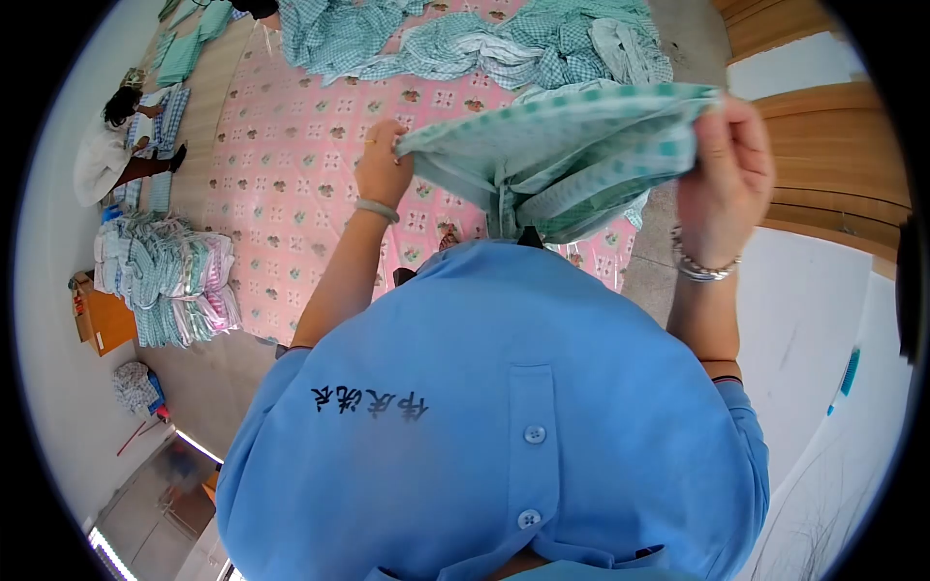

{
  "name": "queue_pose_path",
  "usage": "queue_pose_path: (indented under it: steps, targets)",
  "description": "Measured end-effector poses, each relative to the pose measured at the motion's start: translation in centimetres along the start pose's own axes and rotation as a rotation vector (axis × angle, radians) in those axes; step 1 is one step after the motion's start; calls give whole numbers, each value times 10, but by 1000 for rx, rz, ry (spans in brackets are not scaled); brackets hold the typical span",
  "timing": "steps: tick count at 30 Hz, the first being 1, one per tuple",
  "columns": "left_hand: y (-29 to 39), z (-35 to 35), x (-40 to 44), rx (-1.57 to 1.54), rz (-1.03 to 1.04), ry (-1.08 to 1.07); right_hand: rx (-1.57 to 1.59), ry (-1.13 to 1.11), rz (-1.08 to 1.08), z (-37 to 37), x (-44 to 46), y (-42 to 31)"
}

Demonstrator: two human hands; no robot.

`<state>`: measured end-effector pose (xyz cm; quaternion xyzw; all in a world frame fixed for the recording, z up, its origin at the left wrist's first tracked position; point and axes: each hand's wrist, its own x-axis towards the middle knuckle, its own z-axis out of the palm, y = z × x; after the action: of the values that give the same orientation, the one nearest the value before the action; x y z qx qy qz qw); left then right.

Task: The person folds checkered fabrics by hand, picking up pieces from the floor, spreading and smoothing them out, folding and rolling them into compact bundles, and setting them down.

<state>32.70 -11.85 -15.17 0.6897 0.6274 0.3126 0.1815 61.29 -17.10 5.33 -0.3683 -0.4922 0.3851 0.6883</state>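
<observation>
Stretched out in front of my chest is a green-and-white checked garment (610, 145), its wide opening held between my two hands. My left hand (385, 167), with a ring and a wrist bangle, is closed on one end of the edge. At the other end, my right hand (731, 169), with a beaded bracelet at the wrist, pinches the top corner. The cloth sags in folds between them, and its lower part is hidden behind my blue shirt (417, 320).
A pink patterned cover (291, 165) lies over the table ahead. Crumpled checked cloths (504, 48) lie along its far side. To the left stands a pile of folded checked cloths (165, 276). A person (111, 155) works at the far left; wooden panelling (823, 145) is on the right.
</observation>
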Motion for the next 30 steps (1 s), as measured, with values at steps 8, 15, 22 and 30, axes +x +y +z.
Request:
queue_pose_path:
  steps: [8, 15, 22, 30]
  targets:
    - [-103, -4, 3, 143, -140, 188, 7, 144, -254, -91, 38, -93]
    - [-121, -22, -29, 494, -301, 196, -109, 231, -563, -109, 32, -141]
    - [-156, 49, -62, -252, -932, 91, -106, 578, -731, -153, -19, -179]
    - [-171, 51, -75, -462, -1141, -675, -535, 959, -285, -311, -77, -113]
